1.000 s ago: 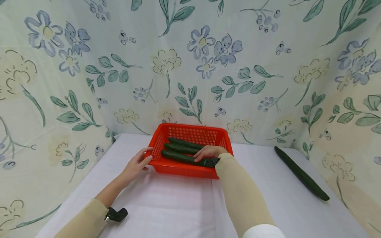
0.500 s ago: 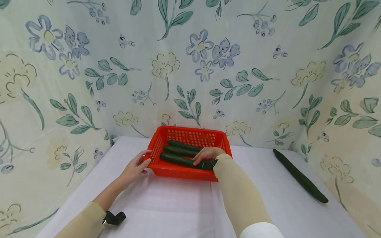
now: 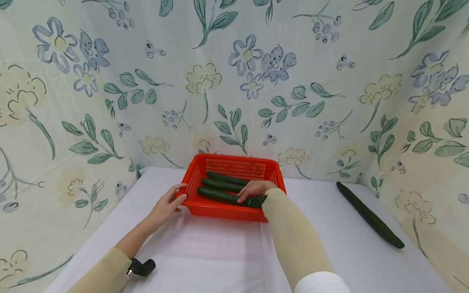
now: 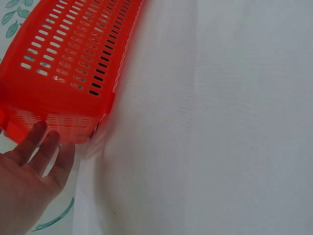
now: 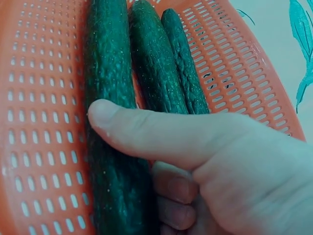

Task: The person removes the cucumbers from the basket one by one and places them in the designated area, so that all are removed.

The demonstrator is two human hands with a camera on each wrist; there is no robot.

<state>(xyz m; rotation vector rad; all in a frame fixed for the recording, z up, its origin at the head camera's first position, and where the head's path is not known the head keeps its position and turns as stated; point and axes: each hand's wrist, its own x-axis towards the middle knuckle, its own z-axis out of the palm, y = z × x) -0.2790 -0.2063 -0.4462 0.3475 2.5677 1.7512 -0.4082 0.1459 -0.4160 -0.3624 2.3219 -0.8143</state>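
Note:
A red slotted plastic basket [image 3: 223,212] stands on the table with three dark green cucumbers lying side by side in it. My right hand [image 3: 256,188] reaches into its right part and grips the nearest cucumber [image 3: 216,194]. In the right wrist view the thumb [image 5: 127,125] crosses over this cucumber and the curled fingers [image 5: 173,188] lie along its other side. The middle cucumber [image 5: 154,58] and the far cucumber [image 5: 183,58] lie beyond. My left hand [image 3: 166,205] holds the basket's left end at the rim; its fingertips meet the end wall in the left wrist view.
One more long cucumber [image 3: 370,213] lies slanted on the right side of the white-covered table [image 3: 220,260]. Behind and on both sides hangs a flower-printed cloth [image 3: 234,134], close to the basket's back. A black device [image 3: 142,267] sits on the left wrist.
Hands, basket and cucumbers keep their places relative to one another. The whole head view has only shifted slightly.

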